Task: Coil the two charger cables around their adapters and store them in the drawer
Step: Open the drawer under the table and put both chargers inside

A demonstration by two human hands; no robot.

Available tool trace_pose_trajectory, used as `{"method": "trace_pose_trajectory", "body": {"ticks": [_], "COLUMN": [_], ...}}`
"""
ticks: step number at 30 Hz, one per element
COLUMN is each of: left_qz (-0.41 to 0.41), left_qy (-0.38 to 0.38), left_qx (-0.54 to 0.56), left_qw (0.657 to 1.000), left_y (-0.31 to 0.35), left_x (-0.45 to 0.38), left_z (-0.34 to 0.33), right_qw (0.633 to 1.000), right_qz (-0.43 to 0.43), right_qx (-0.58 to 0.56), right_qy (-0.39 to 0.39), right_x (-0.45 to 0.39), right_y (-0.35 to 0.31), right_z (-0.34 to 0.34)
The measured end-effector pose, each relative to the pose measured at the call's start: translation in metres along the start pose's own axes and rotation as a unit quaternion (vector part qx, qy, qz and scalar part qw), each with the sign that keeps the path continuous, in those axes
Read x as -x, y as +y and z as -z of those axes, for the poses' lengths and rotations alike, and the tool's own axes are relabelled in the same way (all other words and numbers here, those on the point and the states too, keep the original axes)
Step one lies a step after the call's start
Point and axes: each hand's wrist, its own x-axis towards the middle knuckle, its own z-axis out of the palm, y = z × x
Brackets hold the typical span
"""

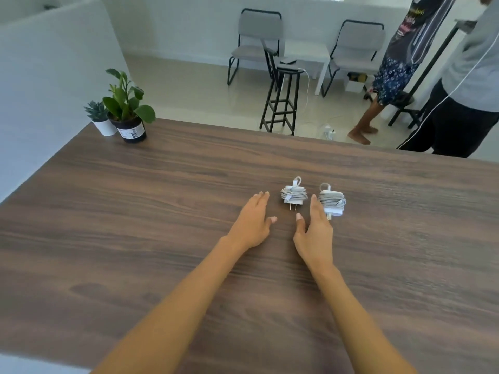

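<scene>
Left hand [252,224] flat, empty | right hand [314,229] flat, empty | left charger [293,195] between; right charger [332,201] beside

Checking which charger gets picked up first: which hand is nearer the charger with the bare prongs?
Left hand, just left of that charger. Right hand is nearer-right, below it.

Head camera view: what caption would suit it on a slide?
Two open hands reach for two white cable-wrapped charger adapters on a brown wooden table.
</scene>
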Motion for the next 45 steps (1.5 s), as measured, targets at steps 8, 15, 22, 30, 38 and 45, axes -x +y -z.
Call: {"method": "trace_pose_trajectory", "body": {"ticks": [8, 15, 22, 30, 38, 45], "left_qz": [0.019, -0.01, -0.017, -0.052, -0.028, 0.047], "left_qy": [-0.06, -0.085, -0.114, -0.133, -0.162, -0.199], "left_qx": [-0.158, -0.186, -0.191, -0.212, -0.196, -0.224], "left_qw": [0.986, 0.979, 0.975, 0.967, 0.967, 0.953], "left_y": [0.017, 0.023, 0.039, 0.065, 0.087, 0.091], "left_x": [0.064, 0.149, 0.233, 0.284, 0.328, 0.343], "left_z": [-0.004, -0.011, -0.021, -0.048, -0.102, -0.165], "right_qw": [0.989, 0.953, 0.952, 0.951, 0.951, 0.942], "right_qz": [0.019, -0.014, -0.04, -0.081, -0.102, -0.117], "right_qx": [0.138, 0.287, 0.282, 0.283, 0.273, 0.265], "right_qy": [-0.058, -0.101, -0.109, -0.092, -0.102, -0.172], "right_x": [0.068, 0.148, 0.225, 0.287, 0.318, 0.344], "right_y": [0.002, -0.005, -0.024, -0.003, 0.047, 0.105], "right_z": [0.026, 0.062, 0.083, 0.119, 0.148, 0.162]}}
